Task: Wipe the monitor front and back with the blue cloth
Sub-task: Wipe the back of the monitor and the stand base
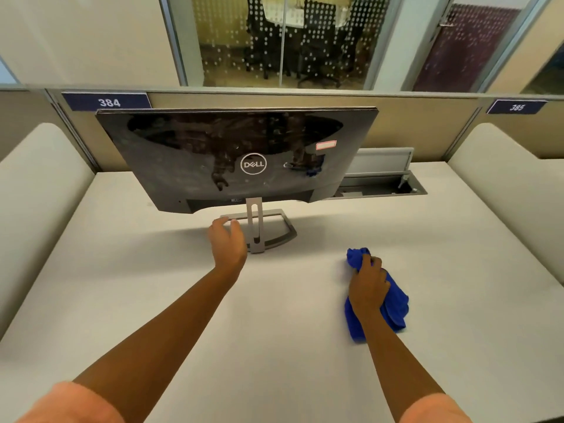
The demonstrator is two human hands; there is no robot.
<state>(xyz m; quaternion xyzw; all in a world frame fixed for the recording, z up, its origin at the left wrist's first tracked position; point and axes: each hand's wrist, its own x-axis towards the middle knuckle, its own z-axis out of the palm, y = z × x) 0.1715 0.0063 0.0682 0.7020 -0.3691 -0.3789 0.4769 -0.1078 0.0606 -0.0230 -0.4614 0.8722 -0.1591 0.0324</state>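
nearest, both forearms reach out over the desk (274, 331). the right hand (367, 283) rests on the desk with its fingers (374, 264) curled into the blue cloth (393, 303), grasping it in a loose bunch; the cloth lies on the desk surface, well apart from the monitor. the left hand (227, 239) is released, fingers relaxed and slightly spread, holding nothing, placed just beside the stand base (274, 230); whether it touches the base cannot be told.

further back, the monitor (235, 157) stands with its rear shell, logo side, facing the person, tilted back on the stand neck (255, 221). smears and streaks show across the glossy rear, and a small sticker (326, 145) sits at upper right.

assessment: the step in hand appears to be the rear wipe. recommended: steady the base or lower edge with the left hand so the panel does not swivel or tip; refold the cloth to a flat pad; work in overlapping passes top to bottom; go light around the sticker.

beyond, an open cable tray (381, 178) lies behind the monitor, against the partition.
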